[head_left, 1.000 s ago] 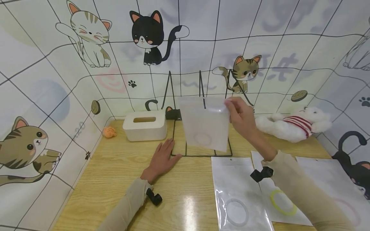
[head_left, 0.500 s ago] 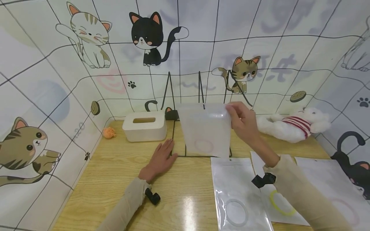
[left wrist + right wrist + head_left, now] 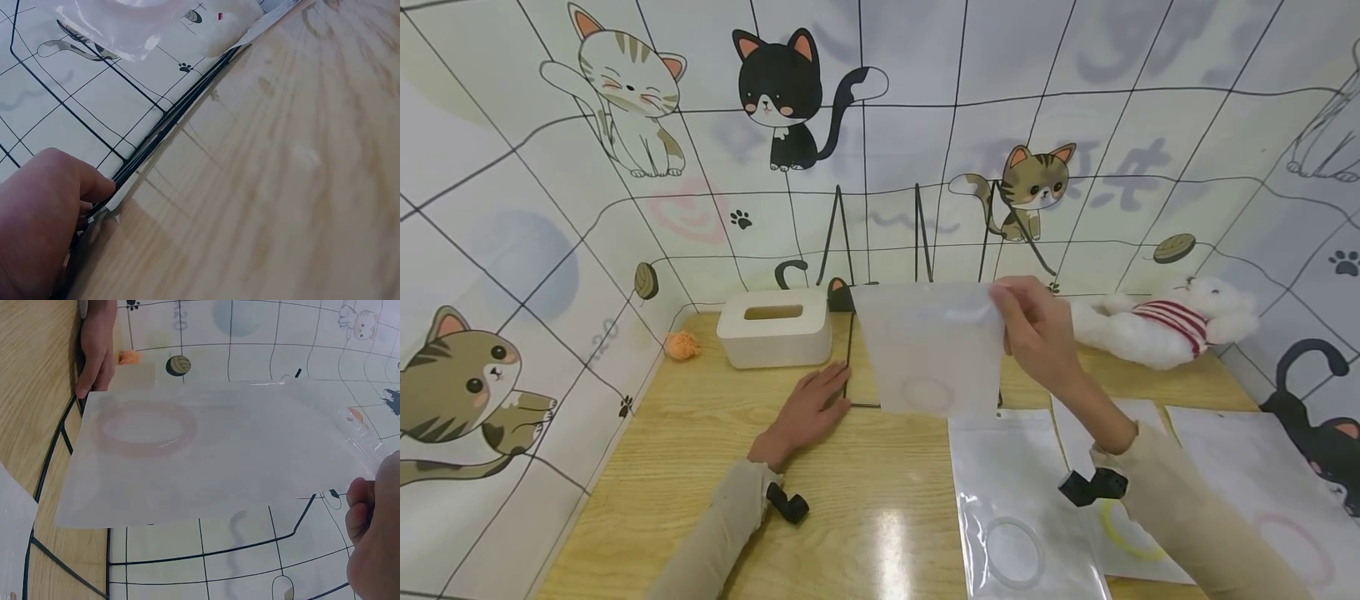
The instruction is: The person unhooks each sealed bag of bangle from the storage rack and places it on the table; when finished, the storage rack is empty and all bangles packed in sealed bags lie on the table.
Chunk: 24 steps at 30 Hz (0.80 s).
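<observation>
My right hand [image 3: 1037,333] pinches the upper right corner of a whitish plastic bag [image 3: 928,346], held upright in front of a black wire rack [image 3: 838,233]. Inside the bag a pale pink ring [image 3: 147,428] shows near the lower end. The bag hides much of the rack's base. My left hand [image 3: 805,412] rests at the rack's left front corner, palm down with its fingers extended. In the left wrist view its thumb [image 3: 94,181] touches the front wire.
On the table at right lie a bag with a white ring [image 3: 1003,500], one with a yellow ring [image 3: 1131,529] and one with a pink ring [image 3: 1247,492]. A white tissue box [image 3: 775,342], an orange yarn ball [image 3: 682,345] and a plush toy [image 3: 1172,325] stand along the back.
My right hand has lowered the bag and brought it a little nearer. The bag's top now tilts away less upright. My left hand has shifted slightly left, staying at the rack's corner.
</observation>
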Each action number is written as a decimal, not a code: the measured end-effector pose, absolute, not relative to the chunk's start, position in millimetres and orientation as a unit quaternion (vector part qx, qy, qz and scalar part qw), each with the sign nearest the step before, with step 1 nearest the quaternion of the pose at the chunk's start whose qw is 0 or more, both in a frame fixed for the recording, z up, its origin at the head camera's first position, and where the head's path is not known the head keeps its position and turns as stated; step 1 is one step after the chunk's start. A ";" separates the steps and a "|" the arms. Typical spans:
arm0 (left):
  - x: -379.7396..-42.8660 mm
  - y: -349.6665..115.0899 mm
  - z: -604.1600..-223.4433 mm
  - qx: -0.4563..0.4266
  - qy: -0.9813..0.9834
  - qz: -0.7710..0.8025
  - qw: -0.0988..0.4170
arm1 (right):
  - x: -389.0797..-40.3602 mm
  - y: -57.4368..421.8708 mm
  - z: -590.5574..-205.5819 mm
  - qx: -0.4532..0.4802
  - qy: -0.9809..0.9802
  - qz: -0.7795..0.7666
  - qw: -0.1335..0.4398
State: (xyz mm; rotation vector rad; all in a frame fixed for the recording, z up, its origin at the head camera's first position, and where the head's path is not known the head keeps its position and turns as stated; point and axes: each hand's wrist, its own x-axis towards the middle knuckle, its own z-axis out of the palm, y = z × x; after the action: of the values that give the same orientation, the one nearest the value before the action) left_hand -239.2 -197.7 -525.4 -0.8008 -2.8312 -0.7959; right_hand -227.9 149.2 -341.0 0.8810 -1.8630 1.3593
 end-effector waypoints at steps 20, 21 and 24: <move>-236.9 -201.2 -532.3 -0.309 -0.917 -0.199 0.155 | -196.3 110.9 -377.5 0.303 -0.708 0.627 0.115; -237.6 -201.2 -532.9 -0.314 -0.917 -0.189 0.158 | -196.1 110.0 -380.4 0.301 -0.710 0.628 0.109; -239.5 -201.3 -533.2 -0.318 -0.918 -0.184 0.148 | -196.1 108.7 -387.8 0.288 -0.711 0.634 0.101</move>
State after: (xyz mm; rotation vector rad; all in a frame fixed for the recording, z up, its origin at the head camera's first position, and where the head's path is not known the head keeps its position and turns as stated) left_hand -239.5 -201.3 -533.2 -0.9137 -2.6423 -0.5289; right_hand -196.1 108.7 -387.8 0.8520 -2.0994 1.8727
